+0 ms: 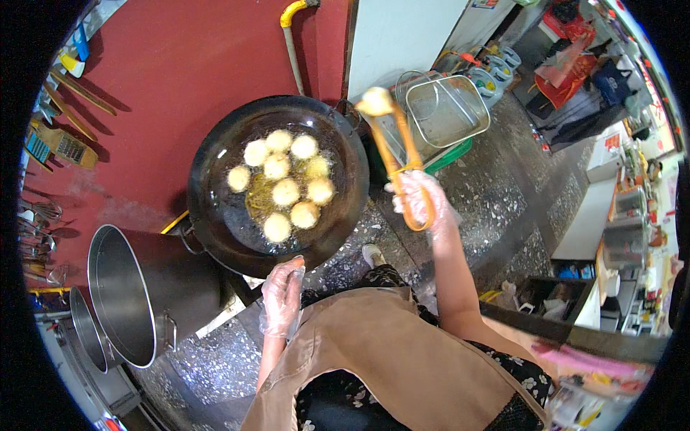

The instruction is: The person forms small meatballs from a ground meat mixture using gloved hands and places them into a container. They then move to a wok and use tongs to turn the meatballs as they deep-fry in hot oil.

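Observation:
My right hand (423, 202), in a clear plastic glove, grips a pair of wooden tongs (401, 143) to the right of the wok. A pale round fried ball (376, 101) sits at the tips of the tongs, away from the oil. In the large black wok (345, 215), several pale golden balls (285, 192) lie in bubbling oil. My left hand (281, 297), also gloved, is by the wok's near rim with its fingers together. Nothing shows in it; whether it touches the rim is unclear.
Wire baskets (447, 110) stand right of the wok, near gas cylinders (485, 81). Tall metal pots (161, 291) stand at the left. Graters (70, 148) and other utensils hang along the red wall (178, 54). A counter with containers (620, 215) is at the far right.

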`<state>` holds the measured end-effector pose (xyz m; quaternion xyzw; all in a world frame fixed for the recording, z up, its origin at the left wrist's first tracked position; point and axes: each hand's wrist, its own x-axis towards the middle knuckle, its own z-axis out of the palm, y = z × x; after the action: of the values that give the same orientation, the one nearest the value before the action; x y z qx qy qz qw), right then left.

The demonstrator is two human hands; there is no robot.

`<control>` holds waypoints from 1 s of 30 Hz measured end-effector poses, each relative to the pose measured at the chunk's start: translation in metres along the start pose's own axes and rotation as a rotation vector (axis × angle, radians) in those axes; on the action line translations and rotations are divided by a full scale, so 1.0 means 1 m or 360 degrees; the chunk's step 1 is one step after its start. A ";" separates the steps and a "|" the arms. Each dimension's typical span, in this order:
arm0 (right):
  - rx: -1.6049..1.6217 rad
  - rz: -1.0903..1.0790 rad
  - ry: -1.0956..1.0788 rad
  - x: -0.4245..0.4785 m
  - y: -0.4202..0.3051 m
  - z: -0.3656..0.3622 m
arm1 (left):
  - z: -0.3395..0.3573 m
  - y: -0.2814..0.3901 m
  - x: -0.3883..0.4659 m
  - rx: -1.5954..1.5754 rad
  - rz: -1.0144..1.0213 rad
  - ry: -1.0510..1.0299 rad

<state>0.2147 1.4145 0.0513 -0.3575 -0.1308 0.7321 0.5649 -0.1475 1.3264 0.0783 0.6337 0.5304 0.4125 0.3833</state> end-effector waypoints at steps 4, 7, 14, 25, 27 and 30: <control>-0.0241 -0.0081 0.0290 0.045 -0.072 -0.124 | 0.073 0.028 0.021 -0.0181 -0.0279 0.0160; -0.0252 0.0010 0.0407 0.077 -0.107 -0.188 | 0.117 0.051 0.036 -0.0111 -0.0187 0.0179; 0.0213 0.0027 0.0394 0.125 -0.113 -0.240 | 0.148 0.065 0.043 0.0163 -0.0273 0.0140; 0.0483 0.0348 0.0165 0.020 -0.118 -0.117 | 0.127 0.081 0.047 0.0194 0.0134 0.0182; 0.0365 0.0597 -0.0056 0.011 -0.102 -0.068 | 0.117 0.070 0.033 0.0156 0.0077 0.0253; -0.0231 0.0673 -0.0114 0.009 -0.047 -0.017 | 0.095 0.058 0.012 0.0146 0.0008 0.0277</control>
<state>0.2598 1.4348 0.0635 -0.3904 -0.1252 0.8351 0.3668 -0.0372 1.3256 0.0987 0.6136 0.5784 0.4424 0.3053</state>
